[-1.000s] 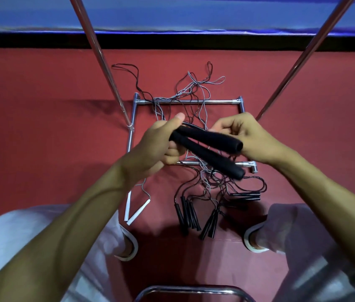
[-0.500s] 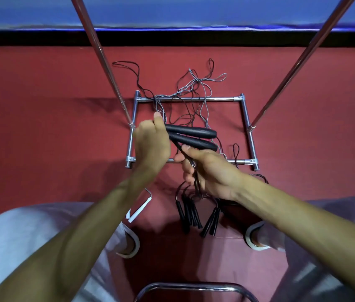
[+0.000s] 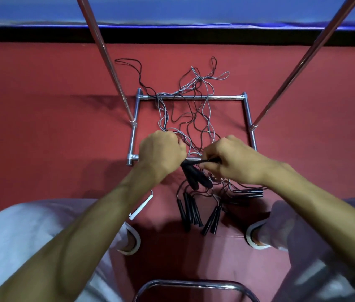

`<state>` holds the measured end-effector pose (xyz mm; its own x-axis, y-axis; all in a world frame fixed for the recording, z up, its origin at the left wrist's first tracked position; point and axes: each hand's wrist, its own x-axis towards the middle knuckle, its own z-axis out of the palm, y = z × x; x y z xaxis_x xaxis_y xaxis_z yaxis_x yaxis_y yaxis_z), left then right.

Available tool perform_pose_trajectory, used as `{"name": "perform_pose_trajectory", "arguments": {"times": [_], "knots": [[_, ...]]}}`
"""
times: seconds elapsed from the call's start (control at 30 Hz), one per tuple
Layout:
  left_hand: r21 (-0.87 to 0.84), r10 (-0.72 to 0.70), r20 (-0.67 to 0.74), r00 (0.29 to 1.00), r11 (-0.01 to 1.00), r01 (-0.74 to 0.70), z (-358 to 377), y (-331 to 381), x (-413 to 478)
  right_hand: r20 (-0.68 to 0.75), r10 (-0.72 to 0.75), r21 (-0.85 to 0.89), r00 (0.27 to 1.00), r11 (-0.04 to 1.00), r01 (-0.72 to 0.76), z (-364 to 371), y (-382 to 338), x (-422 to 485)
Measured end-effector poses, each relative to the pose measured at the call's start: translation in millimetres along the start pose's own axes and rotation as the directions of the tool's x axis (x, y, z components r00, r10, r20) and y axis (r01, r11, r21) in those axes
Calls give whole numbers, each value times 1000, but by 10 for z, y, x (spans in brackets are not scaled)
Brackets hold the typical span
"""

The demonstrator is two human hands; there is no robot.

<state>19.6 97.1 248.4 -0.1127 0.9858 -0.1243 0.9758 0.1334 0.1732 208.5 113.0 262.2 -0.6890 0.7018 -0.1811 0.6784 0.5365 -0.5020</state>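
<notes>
My left hand (image 3: 160, 152) grips the top ends of two black foam skipping-rope handles (image 3: 196, 177), which hang downward below it. Beside it, my right hand (image 3: 230, 162) pinches the thin black cord (image 3: 207, 160) where it leaves the handles. Both hands hover over the near bar of a chrome rack base (image 3: 249, 118). A tangle of black and grey ropes (image 3: 194, 110) lies inside and beyond the frame.
Several more black rope handles (image 3: 190, 212) lie on the red floor (image 3: 41, 127) between my knees, others (image 3: 248, 192) to the right. A white handle (image 3: 140, 207) lies by my left knee. Two chrome poles (image 3: 106, 59) rise from the frame. A chrome chair bar (image 3: 194, 285) sits below.
The black handles have swung from lying sideways to hanging down from my left hand. My right hand rose from below the handles to the cord beside my left hand.
</notes>
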Motion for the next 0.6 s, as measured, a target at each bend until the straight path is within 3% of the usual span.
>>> {"name": "perform_pose_trajectory", "arguments": {"times": [0.17,0.27,0.33,0.43,0.6], "knots": [[-70,150,164,975,988,-140,-91,-9,-5,68,-51,332,996,943,26,-232,126,-41],[-341,301,286,910,919,-197,-179,-40,37,134,-12,609,991,790,-73,-318,160,-65],[-586,391,339,855,799,-133,-217,-67,31,172,43,737,984,657,-157,-345,175,-62],[-778,440,321,839,628,-32,-228,-97,-16,198,41,865,979,462,-194,-277,101,-26],[-813,384,180,906,577,-83,-209,-161,10,297,77,928,952,212,-307,-151,-45,27]]}}
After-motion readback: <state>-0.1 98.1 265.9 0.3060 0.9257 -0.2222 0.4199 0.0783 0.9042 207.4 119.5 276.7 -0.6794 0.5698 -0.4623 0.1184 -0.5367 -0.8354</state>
